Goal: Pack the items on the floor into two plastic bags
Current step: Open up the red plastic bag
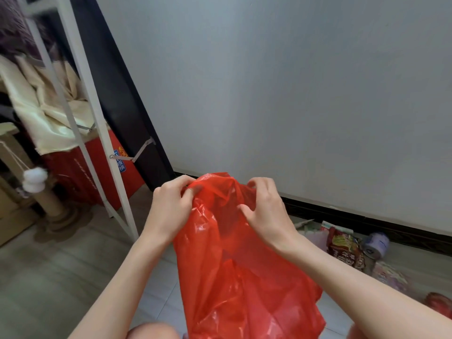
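We hold the red plastic bag point(239, 265) up in front of us, above the floor point(61, 270), with both hands at its top edge. Our left hand point(171, 206) pinches the film at the mouth, the fingers curled round a fold of it; our right hand point(264, 209) grips the opposite side, thumb and fingers closed on the plastic. The rest of the bag hangs slack between our forearms, down toward our knees.

The bag looks very light and limp, thin enough to show light through it, and it crinkles and clings to itself. We judge it will be slippery between the layers, so the mouth has to be rubbed or pulled apart at the rim, near the handles, not lower down. A sharp tug could tear it.

The things to pack lie on the floor to our right, near the wall: a snack packet point(344, 248), a toilet paper roll point(375, 244) just beside it, and some pale printed packs point(391, 277) nearer us. They seem light and soft enough to lift one at a time. Nothing looks packed yet.
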Action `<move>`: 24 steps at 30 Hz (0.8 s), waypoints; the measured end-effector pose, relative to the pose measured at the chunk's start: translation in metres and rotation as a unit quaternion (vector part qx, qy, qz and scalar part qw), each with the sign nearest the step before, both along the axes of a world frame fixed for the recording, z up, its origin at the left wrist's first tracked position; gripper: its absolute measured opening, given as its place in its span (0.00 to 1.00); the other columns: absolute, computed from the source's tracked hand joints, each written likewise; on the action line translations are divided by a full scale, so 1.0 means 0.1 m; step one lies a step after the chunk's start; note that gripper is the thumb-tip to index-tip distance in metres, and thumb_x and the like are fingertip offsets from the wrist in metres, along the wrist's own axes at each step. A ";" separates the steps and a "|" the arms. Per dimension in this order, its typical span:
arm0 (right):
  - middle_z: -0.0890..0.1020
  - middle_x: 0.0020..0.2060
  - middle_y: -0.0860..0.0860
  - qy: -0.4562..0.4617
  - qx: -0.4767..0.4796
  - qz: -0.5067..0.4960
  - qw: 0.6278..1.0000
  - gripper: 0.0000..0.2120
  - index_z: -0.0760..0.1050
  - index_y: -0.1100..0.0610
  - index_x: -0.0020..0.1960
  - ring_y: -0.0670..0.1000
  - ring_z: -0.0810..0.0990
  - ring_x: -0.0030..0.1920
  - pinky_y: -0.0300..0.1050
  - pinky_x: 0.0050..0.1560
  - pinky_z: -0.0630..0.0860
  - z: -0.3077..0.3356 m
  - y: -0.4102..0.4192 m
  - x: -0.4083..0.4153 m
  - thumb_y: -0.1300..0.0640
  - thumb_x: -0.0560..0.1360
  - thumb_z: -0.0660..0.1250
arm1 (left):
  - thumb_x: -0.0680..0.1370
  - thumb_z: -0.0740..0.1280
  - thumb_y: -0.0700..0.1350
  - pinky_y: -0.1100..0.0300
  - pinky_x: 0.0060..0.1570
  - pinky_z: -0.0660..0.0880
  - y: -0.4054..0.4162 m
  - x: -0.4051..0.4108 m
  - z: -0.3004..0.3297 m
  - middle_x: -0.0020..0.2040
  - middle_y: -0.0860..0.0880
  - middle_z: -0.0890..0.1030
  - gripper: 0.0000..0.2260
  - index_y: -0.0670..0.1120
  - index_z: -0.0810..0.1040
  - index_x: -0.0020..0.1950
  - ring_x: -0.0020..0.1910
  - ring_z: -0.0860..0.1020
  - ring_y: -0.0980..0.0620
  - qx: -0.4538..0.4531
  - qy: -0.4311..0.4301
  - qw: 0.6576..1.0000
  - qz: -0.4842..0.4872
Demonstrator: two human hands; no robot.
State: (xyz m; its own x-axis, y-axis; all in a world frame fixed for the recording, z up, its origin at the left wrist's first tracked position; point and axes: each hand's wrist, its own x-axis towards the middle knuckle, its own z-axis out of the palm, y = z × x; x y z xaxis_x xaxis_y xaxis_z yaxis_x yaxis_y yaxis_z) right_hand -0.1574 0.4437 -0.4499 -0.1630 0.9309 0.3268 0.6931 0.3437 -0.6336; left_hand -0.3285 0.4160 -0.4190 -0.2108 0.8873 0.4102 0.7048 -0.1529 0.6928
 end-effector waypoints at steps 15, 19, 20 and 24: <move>0.82 0.46 0.59 0.062 0.022 -0.008 0.998 0.09 0.77 0.63 0.48 0.57 0.78 0.48 0.39 0.43 0.63 0.02 0.29 0.16 0.62 0.78 0.58 | 0.78 0.61 0.46 0.51 0.46 0.71 -0.07 -0.17 0.02 0.51 0.50 0.79 0.08 0.51 0.79 0.53 0.51 0.77 0.43 -0.108 0.205 0.966 0.116; 0.83 0.42 0.58 0.097 0.031 -0.039 0.994 0.10 0.77 0.60 0.45 0.59 0.79 0.46 0.47 0.45 0.67 0.05 0.32 0.14 0.58 0.78 0.59 | 0.71 0.66 0.39 0.46 0.57 0.66 -0.03 -0.04 -0.01 0.58 0.47 0.76 0.19 0.48 0.73 0.62 0.56 0.75 0.44 0.003 0.259 0.963 0.067; 0.83 0.42 0.57 0.094 0.036 -0.035 0.994 0.10 0.78 0.60 0.45 0.59 0.79 0.46 0.47 0.45 0.67 0.06 0.32 0.14 0.57 0.78 0.60 | 0.70 0.68 0.42 0.44 0.62 0.64 -0.02 0.02 -0.01 0.61 0.48 0.75 0.23 0.49 0.69 0.66 0.60 0.74 0.46 0.022 0.271 0.962 0.019; 0.84 0.42 0.56 0.101 0.036 0.029 0.994 0.09 0.80 0.60 0.45 0.53 0.80 0.43 0.42 0.44 0.68 0.14 0.22 0.07 0.59 0.77 0.62 | 0.74 0.59 0.56 0.48 0.51 0.76 0.02 0.30 0.00 0.51 0.51 0.79 0.18 0.53 0.67 0.62 0.50 0.79 0.49 0.061 0.276 0.952 -0.113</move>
State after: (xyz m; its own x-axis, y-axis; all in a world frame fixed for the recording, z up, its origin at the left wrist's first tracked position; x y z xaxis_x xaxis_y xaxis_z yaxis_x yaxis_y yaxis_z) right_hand -0.1506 0.4661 -0.4362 -0.1390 0.8953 0.4233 0.5319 0.4281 -0.7307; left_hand -0.2985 0.4176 -0.4194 0.2581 0.8229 0.5062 0.8959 -0.3999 0.1934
